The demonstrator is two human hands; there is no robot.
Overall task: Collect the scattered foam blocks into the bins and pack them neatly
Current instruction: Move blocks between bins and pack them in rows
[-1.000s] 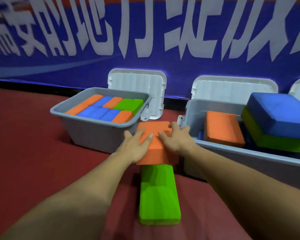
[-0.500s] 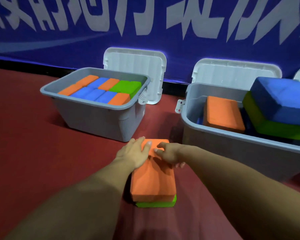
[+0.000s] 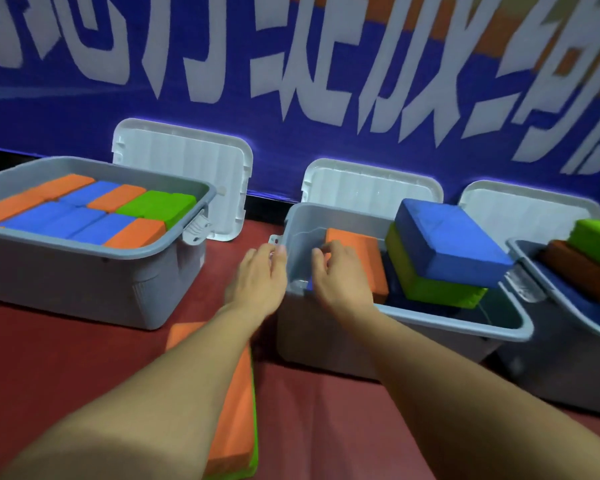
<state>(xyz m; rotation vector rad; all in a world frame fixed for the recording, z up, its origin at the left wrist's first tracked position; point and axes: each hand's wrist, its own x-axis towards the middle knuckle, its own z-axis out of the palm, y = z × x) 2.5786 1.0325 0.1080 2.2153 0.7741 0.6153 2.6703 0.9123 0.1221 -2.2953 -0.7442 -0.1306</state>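
The left hand (image 3: 257,275) is held with its fingers nearly straight and loosely together, just beside the near left corner of the middle bin (image 3: 447,318); nothing is held. The right hand (image 3: 340,278) is seen over that bin's near rim, fingers loosely bent, nothing gripped. Whether its fingertips touch the inner orange block (image 3: 368,261) cannot be told. On the red floor (image 3: 66,375) a stacked orange block (image 3: 236,410) is laid flat on a green block (image 3: 255,455), partly hidden by the left forearm, long axis directed away from the person, toward the bins
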